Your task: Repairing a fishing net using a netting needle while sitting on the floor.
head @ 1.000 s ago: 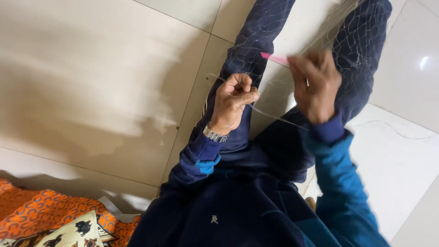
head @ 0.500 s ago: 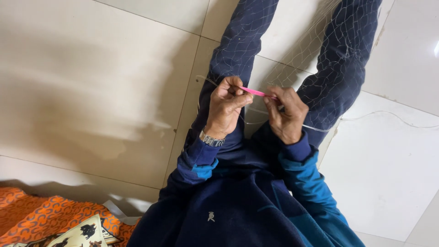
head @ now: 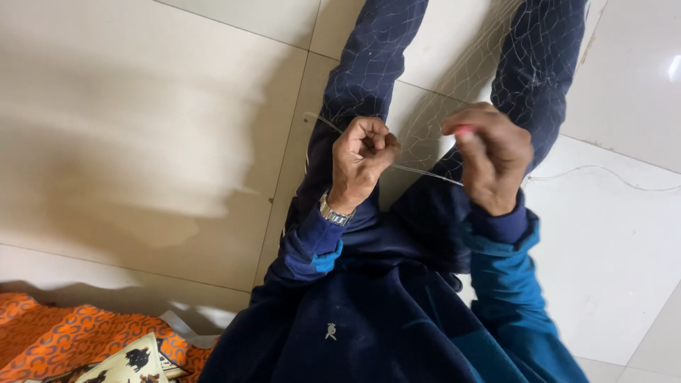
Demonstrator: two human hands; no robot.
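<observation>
Right now your left hand is curled into a tight fist, knuckles up, pinching a thin pale thread that runs taut across to your right hand. A metal watch sits on your left wrist, just above the dark blue cuff. Your right hand is also clenched, fingers folded down over a small pink tool; only its tip shows at the top of the fingers, so you cannot tell its full shape. Both hands hover close together above your lap, between your two outstretched legs.

A fine pale net is draped over both trouser legs and spreads across the floor between them, toward the far edge of the tiles. A loose strand of it trails off over the white tile on your right side. Your dark blue jacket fills the near part of the view, with a brighter blue sleeve on your right arm. Near the lower left corner of the floor lies an orange patterned cloth with a printed card or booklet resting on it
</observation>
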